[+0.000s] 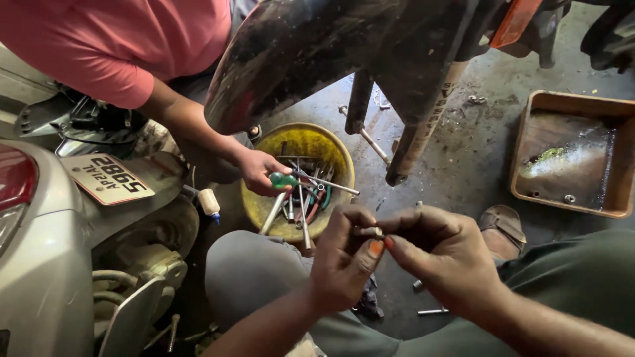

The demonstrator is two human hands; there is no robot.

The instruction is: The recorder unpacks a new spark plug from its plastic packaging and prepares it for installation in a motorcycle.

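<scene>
Small pale metal part [378, 231], short and stubby, pinched between the fingertips of both hands above the grey-trousered knee [254, 271]; too small to tell which way the long axis runs. Left hand [344, 258] raised with the wrist bent, thumb up, orange-tinted nail showing, fingers curled over and closed on the part from the left. Right hand [446, 254] coming in from the right, forearm along the lower right corner of the view, thumb and forefinger clamped on the same part, remaining fingers folded. Just beyond the hands, round yellow plastic tub [338, 155] on the oily concrete floor [463, 158], filled with spanners and screwdrivers. Another person's hand [261, 173] from a pink sleeve [112, 46] at the tub's left rim, closed on a green-handled screwdriver [286, 179]. Dark mudguard [297, 53] and fork legs above the tub. Rusty rectangular metal tray [565, 152] near the right edge, silver scooter rear [46, 218] at the left
</scene>
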